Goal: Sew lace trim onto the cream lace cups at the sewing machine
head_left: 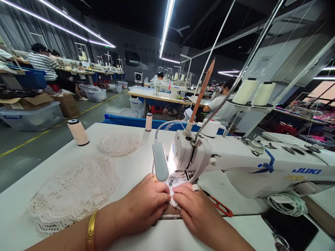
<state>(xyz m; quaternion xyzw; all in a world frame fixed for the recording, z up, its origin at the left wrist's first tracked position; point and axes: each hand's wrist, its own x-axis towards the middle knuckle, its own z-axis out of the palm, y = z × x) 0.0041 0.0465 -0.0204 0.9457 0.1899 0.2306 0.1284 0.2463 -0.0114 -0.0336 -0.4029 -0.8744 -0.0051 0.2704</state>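
Observation:
A small piece of white lace fabric (174, 201) lies under the needle area of a white sewing machine (180, 148). My left hand (143, 204) pinches its left edge, fingers closed against the cloth. On the other side my right hand (193, 207) grips the lace with thumb and fingers close to the left hand's fingertips. The presser foot is partly hidden behind the grey lamp (160, 162), which lights the cloth. To the left on the table lie a large stack of cream lace pieces (75, 190) and a smaller lace stack (119, 144).
Two thread cones, one at the table's left edge (78, 132) and a slimmer spool (148, 122), stand near the far side. Orange-handled snips (221, 205) lie right of my right hand. A black pad (290, 226) and coiled white cable (288, 205) sit farther right. Co-workers sit at other machines.

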